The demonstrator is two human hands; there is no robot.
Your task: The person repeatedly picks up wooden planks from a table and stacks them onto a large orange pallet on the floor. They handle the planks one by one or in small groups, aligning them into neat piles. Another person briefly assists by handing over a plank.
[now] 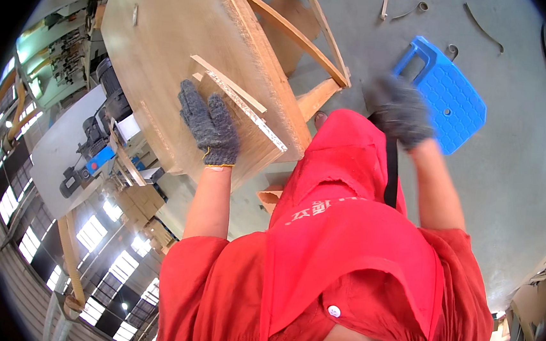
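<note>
My left hand (210, 126), in a dark grey knit glove, lies flat with its fingers stretched out on a brown wooden board (254, 144). The board's pale speckled edge (246, 109) runs slantwise beside the fingers. Just past that edge lies a thin wood strip (228, 82). Beneath is a large wooden worktable (169, 21). My right hand (401, 111), gloved alike, is off to the right of the table, by a blue plastic stool (452, 98). Motion smears its fingers, so whether it holds anything cannot be made out.
Wooden table legs and braces (296, 34) stick out at the table's far right side. Curled strips (420, 8) lie scattered on the grey floor (504, 163). To the left stands a pale machine table (63, 147) with motors (114, 90) near it.
</note>
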